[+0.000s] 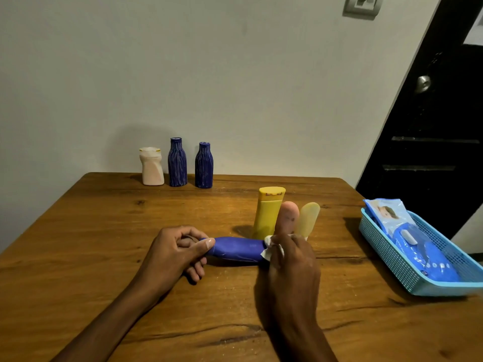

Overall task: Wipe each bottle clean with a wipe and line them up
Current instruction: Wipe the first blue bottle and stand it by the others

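Observation:
A blue bottle (236,249) lies sideways just above the wooden table (104,231), held between both hands. My left hand (180,250) grips its left end. My right hand (292,259) presses a white wipe (270,246) around its right end. At the back edge a white bottle (151,165) and two dark blue bottles (177,162) (204,165) stand in a row. Just behind my right hand stand a yellow bottle (268,211), a peach bottle (287,216) and a pale yellow bottle (308,218).
A light blue plastic basket (392,259) at the table's right edge holds a blue pack of wipes (418,244). A dark door (431,126) stands to the right, and a plain wall runs behind the table.

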